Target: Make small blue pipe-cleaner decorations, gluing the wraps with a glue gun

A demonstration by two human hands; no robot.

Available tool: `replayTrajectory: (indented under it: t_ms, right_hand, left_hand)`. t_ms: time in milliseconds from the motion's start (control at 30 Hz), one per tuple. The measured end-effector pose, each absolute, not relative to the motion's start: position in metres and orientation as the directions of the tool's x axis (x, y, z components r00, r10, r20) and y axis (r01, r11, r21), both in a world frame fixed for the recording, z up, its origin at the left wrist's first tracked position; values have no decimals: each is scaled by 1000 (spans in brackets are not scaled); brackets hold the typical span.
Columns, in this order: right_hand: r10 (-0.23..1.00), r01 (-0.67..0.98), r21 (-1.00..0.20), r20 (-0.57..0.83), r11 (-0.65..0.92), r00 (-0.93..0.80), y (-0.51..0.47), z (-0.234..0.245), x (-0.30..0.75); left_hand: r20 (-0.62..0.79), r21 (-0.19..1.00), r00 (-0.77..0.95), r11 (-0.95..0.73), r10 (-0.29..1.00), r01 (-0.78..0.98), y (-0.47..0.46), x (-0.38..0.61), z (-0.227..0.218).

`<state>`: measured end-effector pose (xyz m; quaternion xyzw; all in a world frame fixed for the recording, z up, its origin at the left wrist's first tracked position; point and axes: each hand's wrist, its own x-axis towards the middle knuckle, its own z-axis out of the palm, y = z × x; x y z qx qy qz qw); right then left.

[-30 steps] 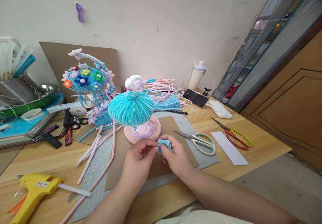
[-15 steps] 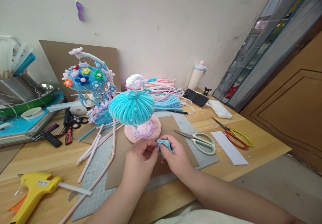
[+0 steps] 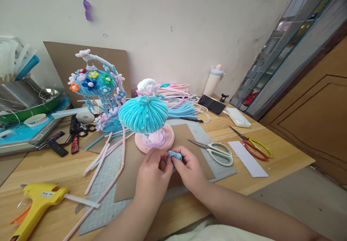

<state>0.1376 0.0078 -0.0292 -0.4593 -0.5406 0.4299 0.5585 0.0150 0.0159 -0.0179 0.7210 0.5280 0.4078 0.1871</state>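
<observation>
Here's the left hand point(image 3: 153, 172), just below centre frame, knuckles up, fingers curled into a pinch! Meeting it, the right hand point(image 3: 192, 167), bent at the fingers, its thumb angled inward. The bare left forearm point(image 3: 124, 217) rises from the bottom edge; the right forearm point(image 3: 244, 205) slants from lower right.

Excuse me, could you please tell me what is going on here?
The person's left hand and right hand together hold a small fuzzy blue piece over a brown cardboard sheet. Just beyond, a ribbed turquoise dome stands above a round pink base. Pale-handled scissors lie on the right and a yellow glue gun on the left, neither being held.
</observation>
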Motion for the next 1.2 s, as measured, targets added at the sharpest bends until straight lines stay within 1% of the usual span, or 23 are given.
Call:
replayTrajectory:
  t_ms: [133, 267, 333, 400, 467, 533, 633, 700, 800, 900, 967, 1033, 1100, 1133, 1200]
  right_hand:
    - [978, 21, -982, 189, 188, 85, 9, -28, 137]
    - [984, 2, -986, 166, 166, 65, 9, -28, 137]
    - [986, -18, -988, 153, 155, 58, 9, -29, 138]
    - [991, -65, -990, 123, 125, 45, 9, -30, 138]
    - [996, -130, -988, 83, 84, 13, 10, -33, 139]
    - [998, -179, -982, 67, 64, -13, 11, -35, 140]
    - [996, -202, -977, 81, 76, -20, 12, -35, 142]
    - [997, -196, -977, 81, 79, -7, 13, -35, 143]
    - [997, -191, -979, 67, 71, 29, 13, -34, 143]
    - [996, -194, -977, 74, 83, 52, 13, -35, 142]
    - [996, -188, -979, 75, 83, 49, 13, -36, 142]
    - [997, -160, -985, 61, 68, 50, 14, -38, 143]
    - [995, -110, -992, 57, 66, 83, 15, -39, 143]
    - [992, -86, -994, 62, 72, 110, 16, -39, 143]
    - [986, -81, -995, 45, 58, 159, 18, -39, 143]
  left_hand:
    - [390, 707, 142, -394, 910, 588, 17, 14, -19]
    - [360, 705, 183, -395, 915, 589, 18, 13, -17]
    - [322, 747, 182, -367, 929, 554, 18, 12, -15]
    - [210, 869, 199, -276, 957, 410, 21, 12, -13]
    - [63, 978, 270, -114, 961, 175, 24, 12, -12]
    - [-24, 999, 359, 33, 933, -19, 28, 12, -12]
    - [-47, 985, 401, 108, 915, -132, 31, 12, -14]
    - [-32, 984, 390, 97, 920, -148, 32, 13, -14]
    - [-12, 993, 348, 54, 937, -109, 30, 14, -13]
    - [-53, 995, 292, 75, 955, -64, 31, 13, -13]
    - [-89, 990, 260, 114, 962, -84, 32, 13, -15]
    - [-118, 983, 224, 146, 967, -114, 34, 13, -19]
    - [-122, 985, 183, 141, 975, -95, 35, 13, -22]
    - [-99, 992, 161, 109, 982, -57, 34, 13, -24]
    - [20, 997, 124, -28, 992, 69, 33, 14, -25]
